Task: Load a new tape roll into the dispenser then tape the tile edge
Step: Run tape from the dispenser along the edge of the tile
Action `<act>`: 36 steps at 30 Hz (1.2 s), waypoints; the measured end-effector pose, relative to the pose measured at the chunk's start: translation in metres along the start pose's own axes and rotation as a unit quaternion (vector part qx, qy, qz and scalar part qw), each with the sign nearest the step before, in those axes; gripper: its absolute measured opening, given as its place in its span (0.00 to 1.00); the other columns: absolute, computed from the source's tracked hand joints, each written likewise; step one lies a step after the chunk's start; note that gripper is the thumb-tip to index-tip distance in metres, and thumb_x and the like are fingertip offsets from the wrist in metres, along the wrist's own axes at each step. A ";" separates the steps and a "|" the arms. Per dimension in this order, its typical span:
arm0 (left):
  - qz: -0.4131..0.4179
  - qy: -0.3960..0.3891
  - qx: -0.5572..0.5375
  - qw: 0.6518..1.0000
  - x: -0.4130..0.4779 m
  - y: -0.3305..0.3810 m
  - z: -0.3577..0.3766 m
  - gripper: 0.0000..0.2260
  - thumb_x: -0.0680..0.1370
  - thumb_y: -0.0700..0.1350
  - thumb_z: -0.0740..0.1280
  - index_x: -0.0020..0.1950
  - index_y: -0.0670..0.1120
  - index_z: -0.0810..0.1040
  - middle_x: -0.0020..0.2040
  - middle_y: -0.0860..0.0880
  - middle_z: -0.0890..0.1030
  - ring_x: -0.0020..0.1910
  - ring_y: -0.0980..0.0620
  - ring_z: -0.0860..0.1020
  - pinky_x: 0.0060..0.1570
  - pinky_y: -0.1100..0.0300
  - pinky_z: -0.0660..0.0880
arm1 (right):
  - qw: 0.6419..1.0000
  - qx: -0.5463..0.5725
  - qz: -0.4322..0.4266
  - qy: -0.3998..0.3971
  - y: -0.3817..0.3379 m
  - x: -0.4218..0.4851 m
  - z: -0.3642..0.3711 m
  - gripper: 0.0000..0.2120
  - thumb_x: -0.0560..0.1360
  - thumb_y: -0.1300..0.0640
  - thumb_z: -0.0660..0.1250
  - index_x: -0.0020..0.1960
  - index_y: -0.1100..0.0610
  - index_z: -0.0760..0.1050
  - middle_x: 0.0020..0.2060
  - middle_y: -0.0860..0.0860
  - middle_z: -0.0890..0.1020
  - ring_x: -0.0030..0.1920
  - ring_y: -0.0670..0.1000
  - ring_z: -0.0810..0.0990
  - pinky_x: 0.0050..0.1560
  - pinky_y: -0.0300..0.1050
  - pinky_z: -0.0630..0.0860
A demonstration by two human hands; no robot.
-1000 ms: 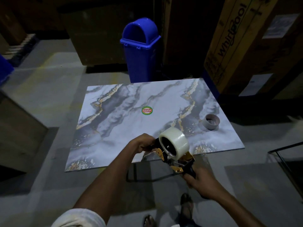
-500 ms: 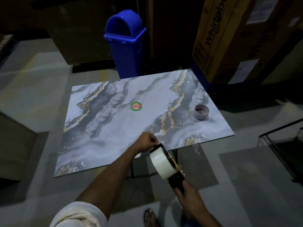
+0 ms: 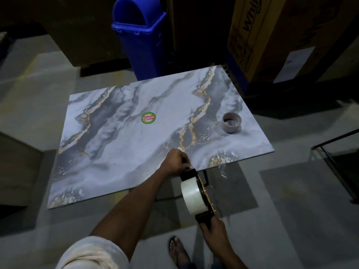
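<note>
A large marble-patterned tile (image 3: 124, 152) lies flat on a stand, with a round green and red sticker (image 3: 148, 118) near its middle. My right hand (image 3: 213, 228) grips the handle of a black and yellow tape dispenser (image 3: 204, 193) just off the tile's near edge. A clear tape roll (image 3: 192, 195) sits mounted on it. My left hand (image 3: 177, 162) pinches the dispenser's front end at the tile's near edge; whether it holds the tape's end is hidden. An empty cardboard tape core (image 3: 231, 122) stands on the tile's right side.
A blue swing-lid bin (image 3: 142, 37) stands behind the tile. A tall cardboard appliance box (image 3: 258, 35) is at the back right. A dark metal frame (image 3: 334, 152) is at the right edge. My sandalled foot (image 3: 177, 249) is on the grey floor below.
The dispenser has come down from above the tile to its near edge and turned side-on, so the roll's face now points left. My left hand stayed at its front end.
</note>
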State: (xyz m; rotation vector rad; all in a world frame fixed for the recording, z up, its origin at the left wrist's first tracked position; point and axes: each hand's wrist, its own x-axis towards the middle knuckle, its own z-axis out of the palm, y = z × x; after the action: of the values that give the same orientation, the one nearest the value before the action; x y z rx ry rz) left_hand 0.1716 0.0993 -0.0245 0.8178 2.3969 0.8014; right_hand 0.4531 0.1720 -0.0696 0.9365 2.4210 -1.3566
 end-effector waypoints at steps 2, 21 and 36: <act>-0.013 -0.001 0.004 1.000 0.003 0.001 0.003 0.07 0.67 0.45 0.82 0.39 0.44 0.88 0.36 0.49 0.87 0.36 0.56 0.84 0.39 0.62 0.77 | 1.000 -0.003 0.009 0.004 0.003 0.003 0.001 0.10 0.76 0.56 0.71 0.41 0.47 0.71 0.38 0.54 0.81 0.41 0.54 0.81 0.40 0.48 0.73; -0.187 0.123 0.032 0.974 0.006 -0.007 0.007 0.32 0.51 0.71 0.81 0.36 0.50 0.71 0.38 0.52 0.79 0.43 0.49 0.78 0.41 0.51 0.71 | 0.998 0.014 0.036 -0.047 -0.021 0.008 -0.021 0.08 0.78 0.56 0.70 0.43 0.54 0.72 0.33 0.50 0.77 0.34 0.49 0.76 0.32 0.30 0.70; -0.191 0.125 0.017 0.973 0.004 -0.017 0.013 0.34 0.48 0.78 0.73 0.29 0.49 0.71 0.31 0.50 0.79 0.40 0.45 0.82 0.46 0.47 0.78 | 0.997 -0.007 0.082 0.005 0.069 -0.009 0.026 0.14 0.66 0.36 0.63 0.35 0.44 0.80 0.36 0.53 0.86 0.44 0.59 0.85 0.53 0.57 0.79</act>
State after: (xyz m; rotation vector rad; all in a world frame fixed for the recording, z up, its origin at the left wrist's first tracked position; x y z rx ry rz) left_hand 0.1704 0.0955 -0.0460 0.2579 2.6768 0.7430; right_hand 0.5001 0.1725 -0.1272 1.1129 2.2995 -1.2790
